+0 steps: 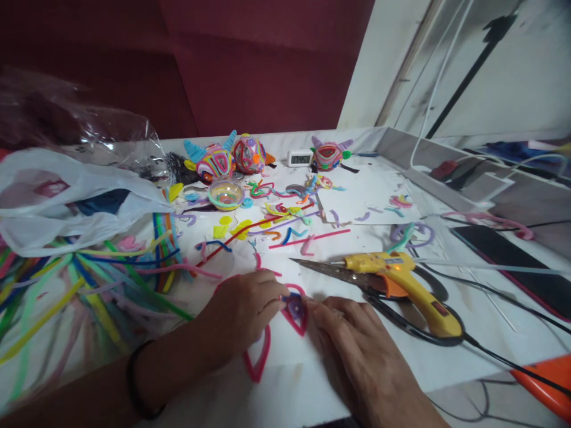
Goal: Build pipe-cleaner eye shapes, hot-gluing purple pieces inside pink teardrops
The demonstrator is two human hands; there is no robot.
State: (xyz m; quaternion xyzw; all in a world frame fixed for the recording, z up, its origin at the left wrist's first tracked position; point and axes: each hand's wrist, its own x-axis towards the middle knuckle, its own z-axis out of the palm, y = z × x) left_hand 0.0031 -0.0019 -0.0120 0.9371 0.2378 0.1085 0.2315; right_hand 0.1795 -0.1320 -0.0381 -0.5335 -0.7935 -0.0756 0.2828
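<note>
A pink pipe cleaner shape point(306, 326), bent into a pointed loop, lies on the white paper, with a purple coil point(295, 308) and a bit of dark blue inside it. My left hand point(250, 304) comes over from the left, its fingertips pinched at the loop's upper left edge. From the right, my right hand point(354, 336) holds the loop's right edge between closed fingers. Another pink pipe cleaner loop point(257, 370) pokes out below my left hand, partly covered by it. Just beyond my right hand lie scissors point(332, 271) and a yellow glue gun point(413, 279).
Loose pipe cleaners point(84, 297) spread over the left side beside a white plastic bag point(66, 184). Several decorated balls point(330, 156) and a small timer point(300, 157) stand at the back. A phone point(513, 264) and cords lie at right. Cut scraps point(243, 228) cover the middle.
</note>
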